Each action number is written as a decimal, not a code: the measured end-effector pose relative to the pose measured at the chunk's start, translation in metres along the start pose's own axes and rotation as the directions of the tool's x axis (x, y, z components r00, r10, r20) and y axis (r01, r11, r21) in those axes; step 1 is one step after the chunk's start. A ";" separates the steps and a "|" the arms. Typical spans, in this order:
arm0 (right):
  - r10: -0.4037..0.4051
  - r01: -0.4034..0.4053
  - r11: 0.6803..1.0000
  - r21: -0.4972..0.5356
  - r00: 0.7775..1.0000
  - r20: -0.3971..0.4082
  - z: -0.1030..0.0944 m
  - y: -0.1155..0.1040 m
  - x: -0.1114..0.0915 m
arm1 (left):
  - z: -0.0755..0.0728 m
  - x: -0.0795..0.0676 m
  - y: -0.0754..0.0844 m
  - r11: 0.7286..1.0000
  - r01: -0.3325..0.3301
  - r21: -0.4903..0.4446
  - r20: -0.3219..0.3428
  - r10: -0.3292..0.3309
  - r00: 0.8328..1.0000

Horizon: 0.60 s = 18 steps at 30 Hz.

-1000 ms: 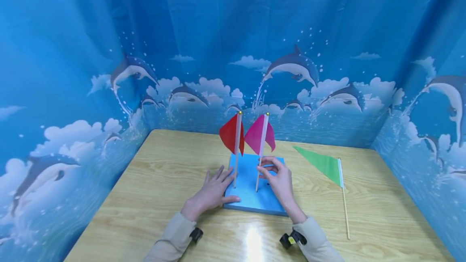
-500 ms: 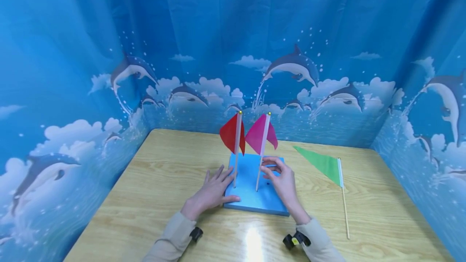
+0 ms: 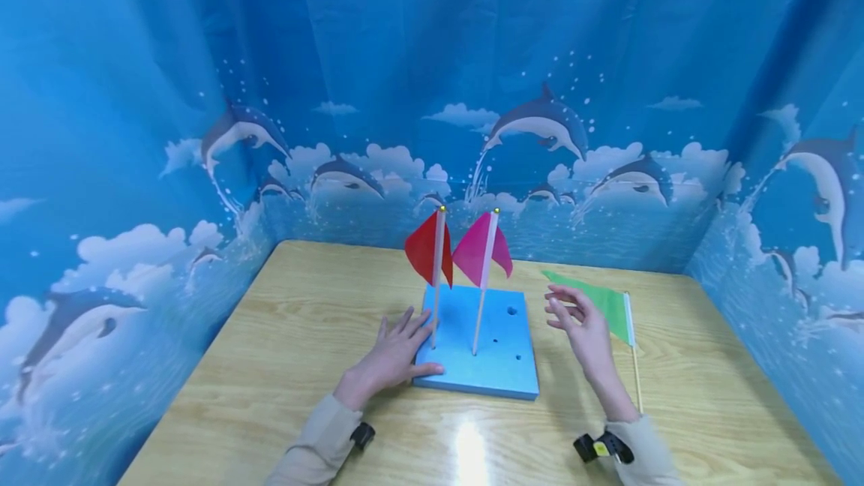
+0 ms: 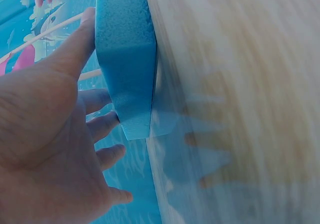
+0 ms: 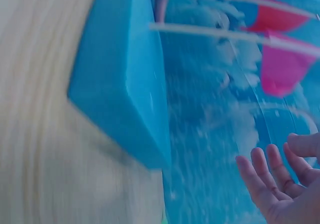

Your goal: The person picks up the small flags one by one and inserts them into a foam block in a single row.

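Note:
A blue foam block (image 3: pixel 466 377) lies on the table with a red flag (image 3: pixel 421 250) and a pink flag (image 3: pixel 475 246) standing in it on thin wooden sticks. My left hand (image 3: pixel 391 357) rests with spread fingers on the block's left side, thumb near the front edge; the left wrist view shows the block (image 4: pixel 127 69) between thumb and fingers. My right hand (image 3: pixel 586 332) is in the air right of the block, fingers loosely bent and holding nothing. Behind it a green flag (image 3: pixel 614 310) lies on the table, its stick partly hidden by the forearm.
Several small holes (image 3: pixel 512 311) show in the right half of the block. The wooden table (image 3: pixel 317 291) is bounded by a blue curtain (image 3: pixel 378 96) printed with dolphins. Both wrists wear black cameras (image 3: pixel 594 448).
My right hand has let go of the pink flag's stick and moved right, towards the green flag. The pink flag stays upright in the block. My left hand has not moved.

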State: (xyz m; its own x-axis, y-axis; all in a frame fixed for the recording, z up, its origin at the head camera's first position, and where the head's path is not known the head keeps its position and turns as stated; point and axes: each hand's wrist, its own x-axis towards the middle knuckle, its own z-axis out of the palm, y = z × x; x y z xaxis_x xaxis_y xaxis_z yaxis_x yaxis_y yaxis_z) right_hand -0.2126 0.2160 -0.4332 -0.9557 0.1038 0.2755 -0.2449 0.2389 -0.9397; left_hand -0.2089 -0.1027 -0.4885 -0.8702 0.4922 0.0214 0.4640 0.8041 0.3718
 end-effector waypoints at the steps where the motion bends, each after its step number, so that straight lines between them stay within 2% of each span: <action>1: 0.005 -0.005 1.000 -0.010 1.000 -0.015 -0.007 0.004 0.001 | 0.000 0.000 0.000 1.000 0.001 0.003 0.000 -0.001 1.000; 7: 0.043 -0.049 0.996 -0.077 0.996 -0.082 -0.046 0.016 0.003 | -0.001 -0.001 0.001 1.000 0.006 -0.003 0.011 -0.006 1.000; 10: 0.046 -0.054 0.996 -0.069 0.993 -0.107 -0.063 0.024 0.003 | -0.002 -0.002 0.002 1.000 0.010 -0.016 0.019 -0.009 1.000; 11: 0.034 -0.038 0.999 -0.034 0.993 -0.114 -0.070 0.031 0.003 | -0.002 -0.002 0.002 1.000 0.010 -0.018 0.019 -0.010 1.000; 12: 0.029 -0.035 0.998 -0.044 0.992 -0.123 -0.076 0.038 0.003 | -0.002 -0.002 0.002 1.000 0.011 -0.019 0.019 -0.010 1.000; 17: 0.037 -0.050 0.982 -0.185 0.997 -0.073 -0.113 0.076 0.004 | -0.002 -0.002 0.002 1.000 0.007 -0.016 0.022 -0.007 1.000; 18: 0.056 -0.069 0.964 -0.258 0.997 -0.055 -0.118 0.077 0.003 | -0.002 -0.003 0.002 1.000 0.006 -0.018 0.022 -0.006 1.000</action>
State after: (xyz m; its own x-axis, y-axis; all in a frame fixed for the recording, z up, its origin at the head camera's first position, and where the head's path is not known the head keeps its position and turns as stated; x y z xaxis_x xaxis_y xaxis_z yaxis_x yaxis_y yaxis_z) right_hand -0.2150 0.3488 -0.4810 -0.9575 0.1702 0.2330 -0.1284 0.4718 -0.8723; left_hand -0.2061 -0.1031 -0.4859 -0.8691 0.4946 -0.0011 0.4554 0.8011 0.3883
